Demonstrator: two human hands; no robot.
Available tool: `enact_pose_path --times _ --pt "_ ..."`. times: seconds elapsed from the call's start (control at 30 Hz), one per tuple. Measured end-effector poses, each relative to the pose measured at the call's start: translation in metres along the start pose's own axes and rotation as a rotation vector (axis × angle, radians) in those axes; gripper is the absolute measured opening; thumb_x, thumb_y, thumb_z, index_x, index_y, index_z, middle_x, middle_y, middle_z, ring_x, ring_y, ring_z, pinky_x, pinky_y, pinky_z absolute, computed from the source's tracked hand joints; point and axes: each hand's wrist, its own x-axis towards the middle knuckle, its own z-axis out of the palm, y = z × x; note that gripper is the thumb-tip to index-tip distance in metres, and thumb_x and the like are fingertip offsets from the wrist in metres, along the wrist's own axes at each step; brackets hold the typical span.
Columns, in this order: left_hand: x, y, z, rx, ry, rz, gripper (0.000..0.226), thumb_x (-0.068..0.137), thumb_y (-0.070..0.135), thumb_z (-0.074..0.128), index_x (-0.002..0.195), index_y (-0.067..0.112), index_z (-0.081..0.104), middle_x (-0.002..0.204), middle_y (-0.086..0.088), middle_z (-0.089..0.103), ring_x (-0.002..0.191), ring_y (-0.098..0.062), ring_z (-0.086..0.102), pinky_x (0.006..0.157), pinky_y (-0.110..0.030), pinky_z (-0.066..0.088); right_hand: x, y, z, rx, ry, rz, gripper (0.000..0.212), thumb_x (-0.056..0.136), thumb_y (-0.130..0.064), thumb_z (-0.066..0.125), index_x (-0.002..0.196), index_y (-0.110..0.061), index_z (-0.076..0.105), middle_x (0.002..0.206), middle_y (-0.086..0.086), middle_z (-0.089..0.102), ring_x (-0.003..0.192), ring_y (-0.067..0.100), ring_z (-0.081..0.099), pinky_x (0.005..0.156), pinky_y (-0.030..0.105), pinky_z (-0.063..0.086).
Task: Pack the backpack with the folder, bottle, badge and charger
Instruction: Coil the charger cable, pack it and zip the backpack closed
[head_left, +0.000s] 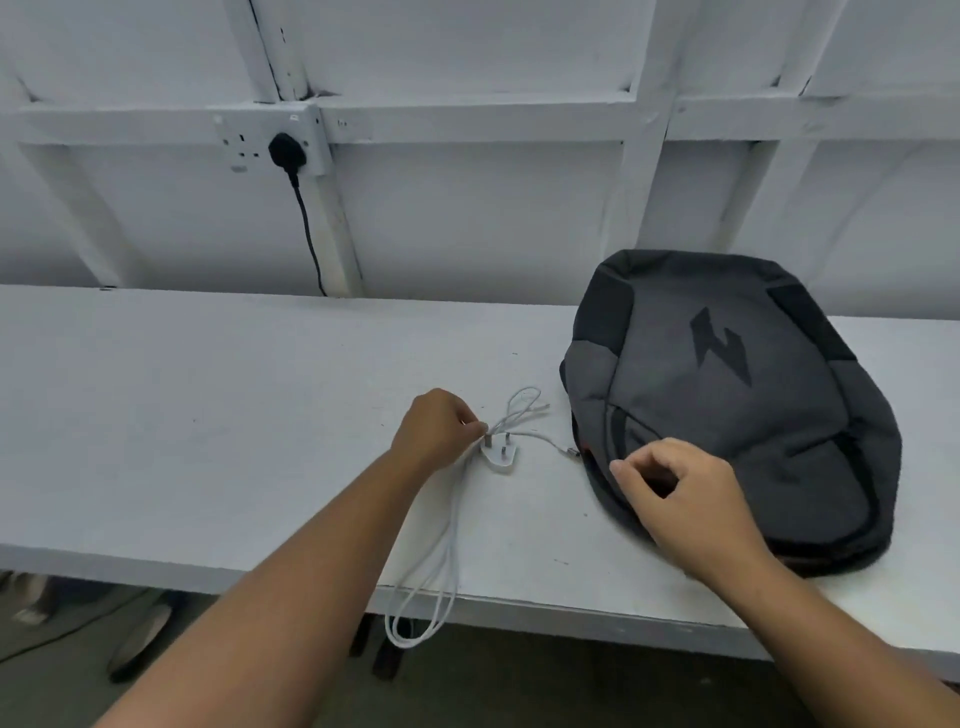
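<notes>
Head view: backpack (727, 415) lies flat, contents unseen; left hand (436, 431) pinches cable of charger (501, 457); right hand (685, 499) curled at backpack, grip unclear.

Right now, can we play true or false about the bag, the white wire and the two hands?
1. The left hand pinches the white charger cable. True.
2. The backpack stands upright against the wall. False: it lies flat on the white table.
3. Loops of the charger cable hang over the table's front edge. True.
4. The white charger plug sits in the wall socket. False: it lies on the table, and a black plug is in the socket.
5. The right hand holds a bottle. False: it is over the backpack's near edge, and no bottle shows.
</notes>
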Motion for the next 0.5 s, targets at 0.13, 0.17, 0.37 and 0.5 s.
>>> enact_pose_path --times 0.13,0.17,0.37,0.5 --pt "0.012 0.005 0.004 -0.009 -0.077 -0.004 0.019 0.082 0.028 0.079 0.069 0.013 0.079 0.062 0.001 0.07 0.062 -0.012 0.06 0.058 -0.024 0.044 -0.005 -0.009 0.002 -0.031 -0.039 0.0 0.017 0.089 -0.034 0.07 0.073 -0.03 0.067 0.076 -0.015 0.065 0.075 0.002 0.062 0.068 0.026 0.055" --pt "0.013 0.007 0.004 -0.011 -0.077 -0.011 0.018 0.082 0.025 0.079 0.069 0.012 0.078 0.063 0.001 0.071 0.063 -0.012 0.06 0.058 -0.024 0.044 -0.005 -0.009 0.0 -0.041 -0.046 -0.005 0.016 0.089 -0.035 0.07 0.074 -0.03 0.067 0.077 -0.015 0.065 0.075 0.002 0.062 0.069 0.026 0.056" --pt "0.006 0.021 -0.003 0.047 -0.107 -0.031 0.023 0.087 0.016 0.062 0.066 0.007 0.062 0.068 -0.013 0.059 0.06 -0.021 0.046 0.056 -0.029 0.036 -0.001 -0.011 -0.008 -0.054 -0.107 -0.022 0.013 0.09 -0.039 0.068 0.08 -0.031 0.07 0.081 -0.017 0.066 0.077 0.002 0.063 0.071 0.025 0.058" --pt "-0.006 0.051 -0.017 0.124 0.051 0.02 0.013 0.097 0.015 0.039 0.087 0.009 0.044 0.074 -0.005 0.053 0.061 -0.02 0.043 0.054 -0.032 0.031 0.011 -0.018 -0.015 -0.008 -0.123 -0.085 0.012 0.09 -0.036 0.068 0.08 -0.029 0.069 0.08 -0.015 0.067 0.076 0.002 0.063 0.07 0.026 0.054"
